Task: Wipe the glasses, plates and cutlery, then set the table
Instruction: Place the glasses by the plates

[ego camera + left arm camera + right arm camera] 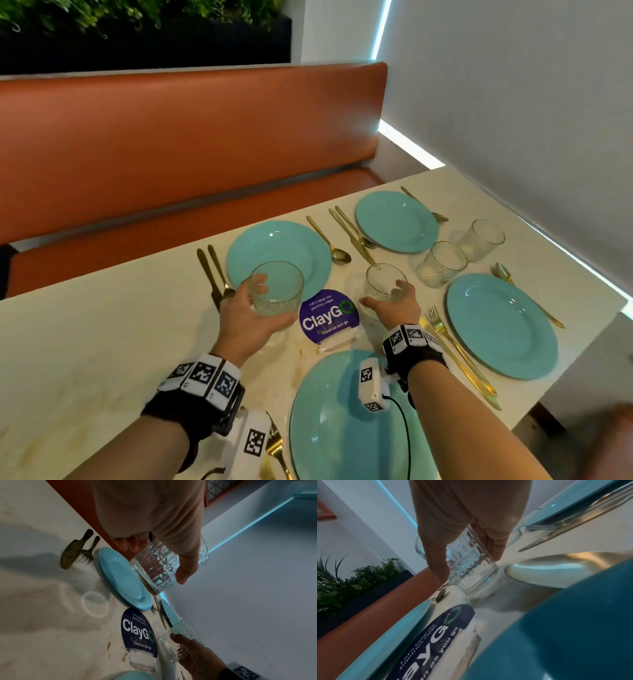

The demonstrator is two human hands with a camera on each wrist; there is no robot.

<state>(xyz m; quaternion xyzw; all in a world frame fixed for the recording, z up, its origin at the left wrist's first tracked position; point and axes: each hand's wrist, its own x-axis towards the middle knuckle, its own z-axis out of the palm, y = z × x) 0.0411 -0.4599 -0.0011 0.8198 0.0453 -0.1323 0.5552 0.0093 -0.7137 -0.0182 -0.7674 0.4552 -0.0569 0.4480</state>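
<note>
My left hand (255, 308) grips a clear ribbed glass (278, 287) lifted above the table, in front of the far left teal plate (274, 250); the left wrist view shows the same glass (164, 566) between thumb and fingers. My right hand (394, 303) holds a second ribbed glass (384, 282) just right of the purple ClayGo sign (327, 317); this glass (469, 566) hangs slightly above the tabletop. Two more glasses (442, 263) stand at the back right. Gold cutlery (352, 233) lies beside the plates.
Teal plates sit at the far right (397, 222), the right (500, 325) and the near edge (339, 428) of the cream table (102, 342). An orange bench (171, 137) runs behind it. A white wall (513, 102) closes the right side.
</note>
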